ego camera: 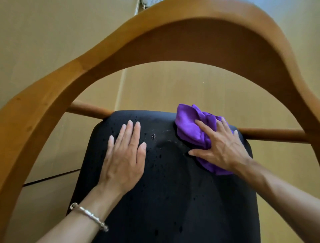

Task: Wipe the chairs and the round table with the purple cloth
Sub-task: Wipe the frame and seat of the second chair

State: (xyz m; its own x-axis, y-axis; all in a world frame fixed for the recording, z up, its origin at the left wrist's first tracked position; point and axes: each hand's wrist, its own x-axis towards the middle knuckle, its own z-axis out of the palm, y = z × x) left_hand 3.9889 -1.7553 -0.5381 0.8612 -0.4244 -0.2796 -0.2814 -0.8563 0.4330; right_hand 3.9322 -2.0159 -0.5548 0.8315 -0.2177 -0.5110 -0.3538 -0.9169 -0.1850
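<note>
The tan, wood-patterned floor [190,83] is softly lit. A pale seam [121,86] runs across it. A thin dark cable [52,177] lies left of the seam, and a white object [150,2] sits at its far end.

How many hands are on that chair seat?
2. The left hand lies flat on the black seat; the right hand presses the purple cloth near its far right edge.

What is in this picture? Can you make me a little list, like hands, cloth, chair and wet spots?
chair: curved wooden back and black seat
left hand: lies flat on the seat, fingers straight
right hand: presses the purple cloth onto the seat's far right corner
cloth shape: bunched up
wet spots: small drops scattered over the seat, a smeared streak beside the cloth
wrist: bracelet on the left one
</note>
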